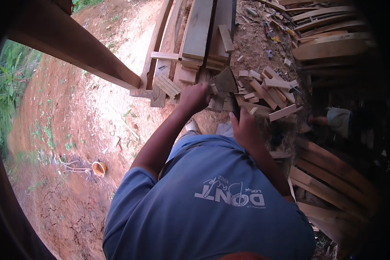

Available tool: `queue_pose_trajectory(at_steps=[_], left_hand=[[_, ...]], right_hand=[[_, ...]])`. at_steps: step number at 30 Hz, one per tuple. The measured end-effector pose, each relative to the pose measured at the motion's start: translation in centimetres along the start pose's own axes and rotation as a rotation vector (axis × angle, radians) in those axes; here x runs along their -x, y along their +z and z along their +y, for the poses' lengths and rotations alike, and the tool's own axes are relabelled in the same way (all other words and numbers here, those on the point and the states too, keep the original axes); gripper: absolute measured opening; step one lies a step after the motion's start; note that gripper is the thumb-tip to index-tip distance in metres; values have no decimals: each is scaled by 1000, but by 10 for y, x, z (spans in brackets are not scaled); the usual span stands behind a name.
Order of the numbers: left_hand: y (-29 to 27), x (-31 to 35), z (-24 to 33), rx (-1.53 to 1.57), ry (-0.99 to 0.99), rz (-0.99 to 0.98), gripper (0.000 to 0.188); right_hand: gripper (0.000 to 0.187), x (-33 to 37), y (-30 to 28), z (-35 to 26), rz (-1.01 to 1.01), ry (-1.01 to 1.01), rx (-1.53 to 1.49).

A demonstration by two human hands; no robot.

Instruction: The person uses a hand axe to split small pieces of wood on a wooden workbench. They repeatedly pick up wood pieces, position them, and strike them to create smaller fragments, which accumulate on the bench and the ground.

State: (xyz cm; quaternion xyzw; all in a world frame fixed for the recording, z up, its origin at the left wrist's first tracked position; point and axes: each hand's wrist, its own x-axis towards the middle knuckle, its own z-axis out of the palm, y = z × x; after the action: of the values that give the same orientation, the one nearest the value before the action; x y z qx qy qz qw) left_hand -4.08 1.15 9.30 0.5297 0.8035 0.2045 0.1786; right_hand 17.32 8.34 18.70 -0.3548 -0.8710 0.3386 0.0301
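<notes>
My right hand (246,128) is wrapped round the dark handle of a hatchet (225,80). Its broad, flared metal head points away from me, over the end of the wood bench. Close to the blade, my left hand (196,98) is closed round a small pale piece of wood (214,88), whose end shows past the fingers toward the metal. Most of that piece is hidden by the hand. A short stack of thin sticks (167,86) lies just left of my left hand. Ahead of both hands, long planks (198,32) run away from me.
Cut wood blocks (273,92) are heaped right of the hatchet. Curved boards (329,50) are piled at the far right, with more boards (329,186) nearer. A thick wooden post (86,52) slants across the left. An orange bucket (99,169) lies on the dirt slope.
</notes>
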Motion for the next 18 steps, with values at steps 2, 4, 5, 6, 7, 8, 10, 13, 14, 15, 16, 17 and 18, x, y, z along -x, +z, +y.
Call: queue_pose_trajectory(at_steps=[2,4,5,6,7,8,10,13,14,15,16,17,18], left_hand=[[0,2,-1,-7,-18,-8,28],[0,1,-2,-8,-20,-12,29],[2,0,-4,-6,-20,-10,30],[4,0,-5,-4,-18,-9,30],[6,0,-6,1,-12,-1,30],[7,-1,-6,6,-7,7,30],[6,-3,-2,15,-8,9,29],[2,0,4,12,-32,-1,25],[2,1,2,4,-29,-11,24],[0,1,-1,-9,-25,-12,24],[0,2,-2,-9,-27,-14,24],[0,2,-3,-8,-30,-16,24],[0,2,-3,-6,-29,-19,24]], right_hand=[[27,1,-16,-20,46,-27,-44],[27,2,-24,-27,118,-81,-64],[27,1,-21,-27,117,-74,-28],[27,0,-16,-25,117,-67,8],[27,-2,-10,-21,119,-59,46],[27,-5,3,-5,61,-30,76],[27,-12,25,25,-53,35,135],[28,-8,16,18,-36,19,60],[28,-3,7,8,4,-9,35],[28,-3,-7,-10,49,-44,9],[28,-2,-16,-22,97,-77,-17],[28,-1,-19,-27,136,-101,-44],[28,1,-22,-32,176,-121,-70]])
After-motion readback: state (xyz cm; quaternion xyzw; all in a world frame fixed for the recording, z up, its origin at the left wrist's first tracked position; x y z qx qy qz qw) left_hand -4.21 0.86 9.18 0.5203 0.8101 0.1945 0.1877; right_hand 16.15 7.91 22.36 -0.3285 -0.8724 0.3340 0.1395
